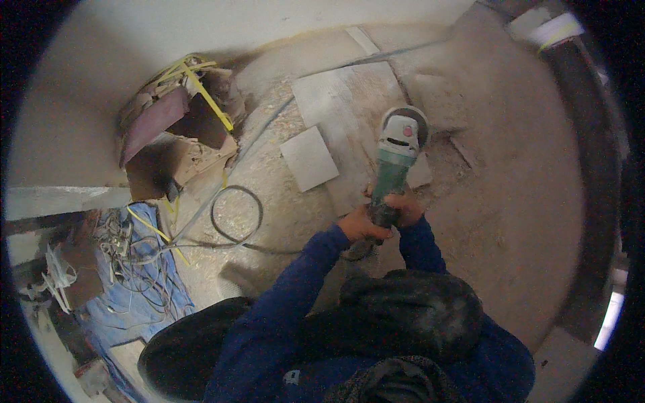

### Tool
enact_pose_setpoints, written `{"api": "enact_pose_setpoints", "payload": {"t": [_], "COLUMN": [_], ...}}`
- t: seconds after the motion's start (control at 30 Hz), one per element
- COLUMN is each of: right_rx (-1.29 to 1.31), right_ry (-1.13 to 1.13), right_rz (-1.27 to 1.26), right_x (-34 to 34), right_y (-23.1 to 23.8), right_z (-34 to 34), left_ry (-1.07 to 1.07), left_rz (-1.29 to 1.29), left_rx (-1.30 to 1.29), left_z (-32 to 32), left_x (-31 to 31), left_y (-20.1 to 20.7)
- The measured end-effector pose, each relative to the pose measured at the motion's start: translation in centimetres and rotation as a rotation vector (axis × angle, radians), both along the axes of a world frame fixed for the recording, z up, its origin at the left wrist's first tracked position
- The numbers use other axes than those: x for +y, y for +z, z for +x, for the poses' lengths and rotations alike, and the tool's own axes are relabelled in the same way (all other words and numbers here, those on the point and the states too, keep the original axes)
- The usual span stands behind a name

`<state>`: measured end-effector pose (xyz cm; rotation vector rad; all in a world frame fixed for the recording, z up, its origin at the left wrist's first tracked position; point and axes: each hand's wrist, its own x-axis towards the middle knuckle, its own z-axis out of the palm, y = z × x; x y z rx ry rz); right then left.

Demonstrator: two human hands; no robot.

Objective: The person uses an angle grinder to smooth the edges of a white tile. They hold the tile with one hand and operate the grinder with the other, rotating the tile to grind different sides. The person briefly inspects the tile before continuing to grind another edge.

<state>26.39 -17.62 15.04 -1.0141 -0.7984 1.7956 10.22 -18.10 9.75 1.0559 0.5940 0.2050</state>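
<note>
An angle grinder (392,168) with a green body and a grey head is held out in front of me, its disc (413,119) pointing away. My left hand (363,225) wraps round the rear end of its body. Just ahead of it, my right hand (404,208) grips the grinder from the right side. The disc end is over the right edge of a large pale tile (349,94) lying on the dusty floor. To the left of the grinder lies a smaller square tile (310,158). A broken tile piece (419,172) sits right beside the tool.
A torn cardboard box (201,161) with yellow strapping stands at the left wall. A dark cable (236,243) loops across the floor. Tangled wires lie on a blue sheet (117,316) at lower left. Dust hangs in the air on the right.
</note>
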Motion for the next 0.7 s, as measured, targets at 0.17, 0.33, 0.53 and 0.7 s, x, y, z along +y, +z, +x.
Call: {"api": "enact_pose_setpoints", "payload": {"t": [0.17,0.33,0.53,0.7], "right_rx": [-0.475,-0.470,-0.003,-0.418], "right_ry": [-0.157,-0.632,-0.316,-0.532], "right_rz": [0.108,0.148,-0.095,0.081], "right_x": [0.5,1.7,1.6,2.5], "right_y": [1.1,-0.5,-1.2,-2.8], "right_z": [-1.0,-2.0,2.4,0.6], "left_ry": [0.529,0.298,0.531,0.499], "left_rz": [0.457,0.477,0.485,0.472], "left_rx": [0.277,0.753,0.223,0.564], "left_z": [2.1,2.7,4.0,4.3], "left_x": [-1.2,-0.5,-0.4,-0.4], "left_y": [0.8,2.3,0.8,1.5]}}
